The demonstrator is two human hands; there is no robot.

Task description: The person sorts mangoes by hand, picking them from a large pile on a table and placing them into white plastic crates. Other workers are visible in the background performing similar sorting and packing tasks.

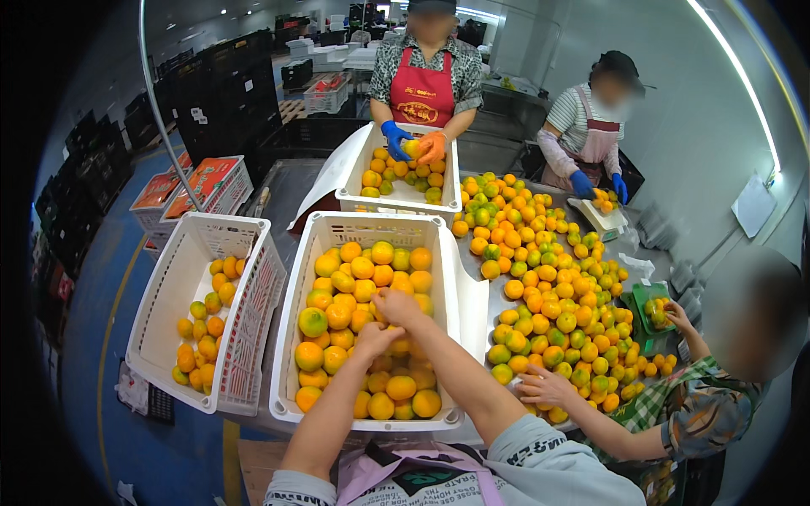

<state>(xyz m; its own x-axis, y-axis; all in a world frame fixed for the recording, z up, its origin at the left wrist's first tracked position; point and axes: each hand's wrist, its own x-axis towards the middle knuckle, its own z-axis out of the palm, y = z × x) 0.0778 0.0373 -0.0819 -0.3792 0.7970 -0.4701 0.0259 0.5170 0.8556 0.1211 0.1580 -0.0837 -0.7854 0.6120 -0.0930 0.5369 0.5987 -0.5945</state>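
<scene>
Before me stands a white plastic crate (pixel 450 303) filled with orange and yellow-green mandarins (pixel 340 316). Both my hands are inside it, close together above the middle of the fruit. My right hand (pixel 400 308) reaches across from the right, its fingertips among the mandarins. Just nearer to me, my left hand (pixel 378 338) has its fingers bent against the fruit. Whether either hand grips a mandarin is hidden by the fingers. A white liner sheet (pixel 471 291) folds out over the crate's right side.
A tilted white crate (pixel 168 303) with some mandarins stands left. Beyond mine, a gloved co-worker (pixel 423 82) handles fruit over another crate (pixel 398 203). Loose mandarins (pixel 557 284) cover the metal table at right, where a co-worker's hand (pixel 547 386) reaches in. Another worker (pixel 588 126) stands by a scale (pixel 598 218).
</scene>
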